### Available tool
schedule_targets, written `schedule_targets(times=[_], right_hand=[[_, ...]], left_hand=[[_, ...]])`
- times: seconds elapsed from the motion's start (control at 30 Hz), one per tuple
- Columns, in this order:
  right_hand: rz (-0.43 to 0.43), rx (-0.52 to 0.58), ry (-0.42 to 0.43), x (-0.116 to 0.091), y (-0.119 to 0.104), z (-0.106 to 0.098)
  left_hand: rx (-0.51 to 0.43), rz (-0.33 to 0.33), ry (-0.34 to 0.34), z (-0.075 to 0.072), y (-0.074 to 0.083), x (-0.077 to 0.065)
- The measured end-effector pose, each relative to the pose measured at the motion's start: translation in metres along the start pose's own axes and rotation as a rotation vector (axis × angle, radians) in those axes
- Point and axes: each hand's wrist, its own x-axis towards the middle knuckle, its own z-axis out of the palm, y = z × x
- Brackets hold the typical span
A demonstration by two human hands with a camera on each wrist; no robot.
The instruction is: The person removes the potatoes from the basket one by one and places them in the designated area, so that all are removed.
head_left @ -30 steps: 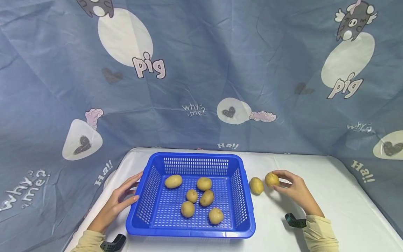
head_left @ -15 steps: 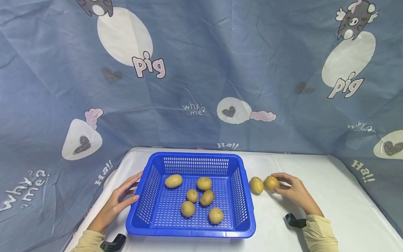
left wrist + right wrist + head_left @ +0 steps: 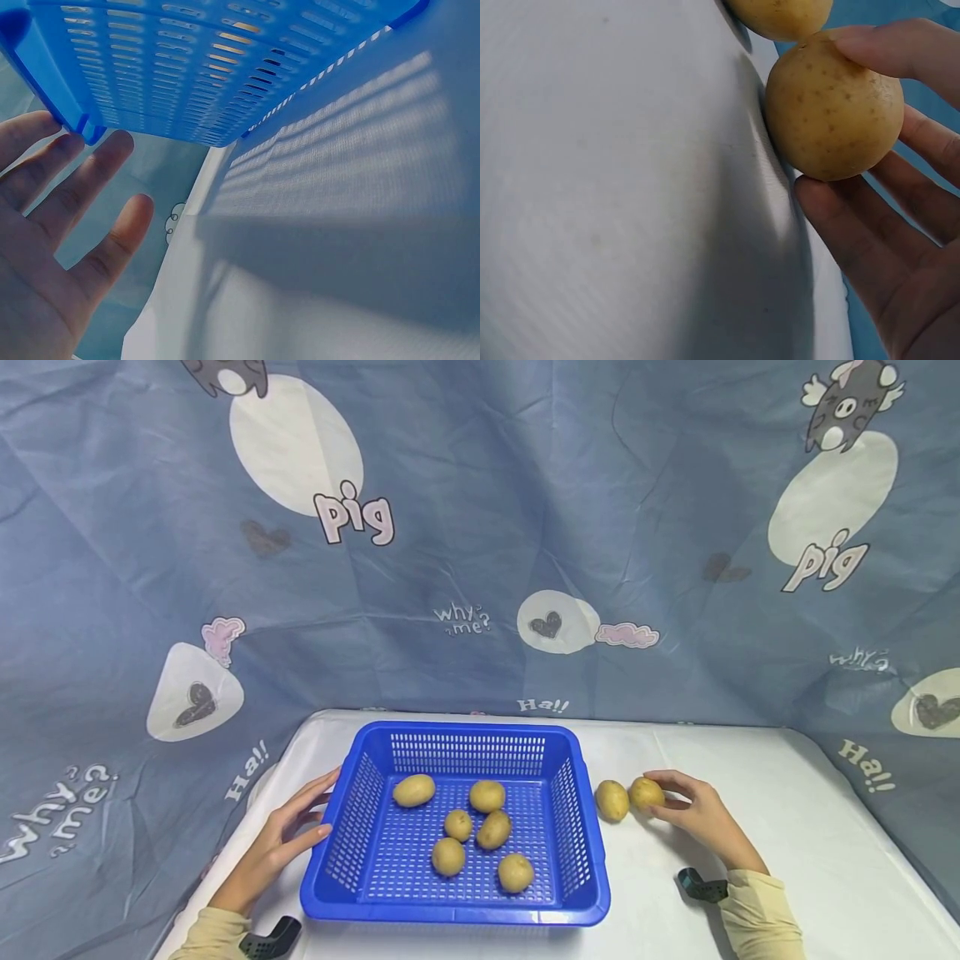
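Right wrist view shows it best: a potato (image 3: pixel 836 109) is pinched between the thumb and fingers of the right hand (image 3: pixel 911 285), low at the white table (image 3: pixel 787 827), to the right of the blue basket (image 3: pixel 453 914). It's a roundish one, yellowy tan, with brown specks dotted over the skin. A second potato (image 3: pixel 612 801) is parked right beside it, so the straight line across to the basket is taken up by that one, plus the basket's side wall. Whether the two touch can't really be told. Inside the slotted plastic basket, six potatoes (image 3: pixel 493 831) are held: one off by itself at the back left, one near the front right, four loosely bunched around the middle. The left rim is touched by the left hand (image 3: pixel 281 835), fingers pretty straight. Dark gadgets (image 3: pixel 701 886) are worn at both wrists, by beige sleeves (image 3: pixel 765 914). Behind, a blue cloth (image 3: pixel 450 543) is hung, printed with pigs, hearts and words.
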Motion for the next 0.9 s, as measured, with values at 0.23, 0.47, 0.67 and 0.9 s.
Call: schedule_targets(times=[0.23,0.47,0.67,0.9], right_hand=[[-0.003,0.029,-0.002,-0.0011,-0.003,-0.0014],[-0.003,0.026,-0.01,-0.0013,-0.0011,-0.0002],[0.014,0.032,-0.015,-0.0025,-0.0015,-0.0009],[-0.005,0.034,-0.033,-0.0012,0.0007,0.0008]], left_hand=[[0.0,-0.001,-0.004,-0.0001,-0.0004,0.0005],[-0.002,0.005,0.001,0.0003,-0.0034,-0.001],[0.01,0.01,0.006,0.0005,-0.0048,-0.001],[0.006,0.007,0.006,0.0,-0.0049,-0.0002]])
